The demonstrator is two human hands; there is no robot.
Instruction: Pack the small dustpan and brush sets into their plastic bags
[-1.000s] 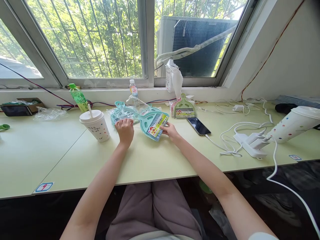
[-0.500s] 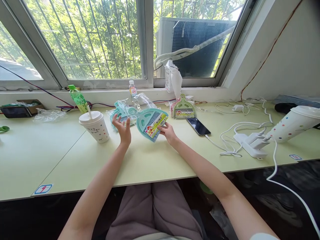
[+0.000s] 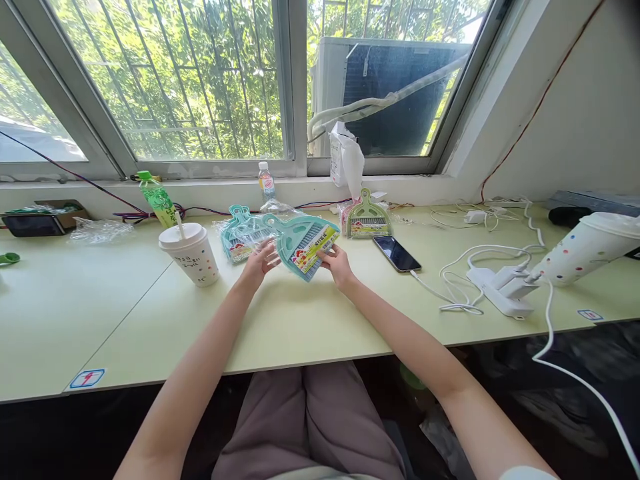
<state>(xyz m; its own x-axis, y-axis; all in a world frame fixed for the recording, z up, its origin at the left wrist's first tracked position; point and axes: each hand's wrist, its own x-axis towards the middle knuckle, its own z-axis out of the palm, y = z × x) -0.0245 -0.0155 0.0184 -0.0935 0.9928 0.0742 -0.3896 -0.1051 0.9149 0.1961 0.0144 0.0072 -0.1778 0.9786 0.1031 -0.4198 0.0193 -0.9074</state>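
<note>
My right hand (image 3: 339, 265) pinches the lower edge of a teal mini dustpan-and-brush set (image 3: 303, 241) with a yellow label, lifted slightly above the pale green table (image 3: 310, 320). My left hand (image 3: 260, 261) reaches to the set's left side, fingers spread and touching its edge. A second teal set in clear wrap (image 3: 241, 233) lies on the table just behind my left hand. An olive-green dustpan set (image 3: 367, 218) stands further back to the right.
A lidded paper cup with straw (image 3: 191, 253) stands left of my hands. A phone (image 3: 397, 253) on a white cable lies to the right, beside a power strip (image 3: 500, 288) and a tipped dotted cup (image 3: 587, 248). Bottles (image 3: 159, 200) and a tissue pack (image 3: 345, 157) line the windowsill.
My left hand let go of the wrapped set, rose open, then moved right to the held dustpan set. The loose clear wrap behind has dropped flat.
</note>
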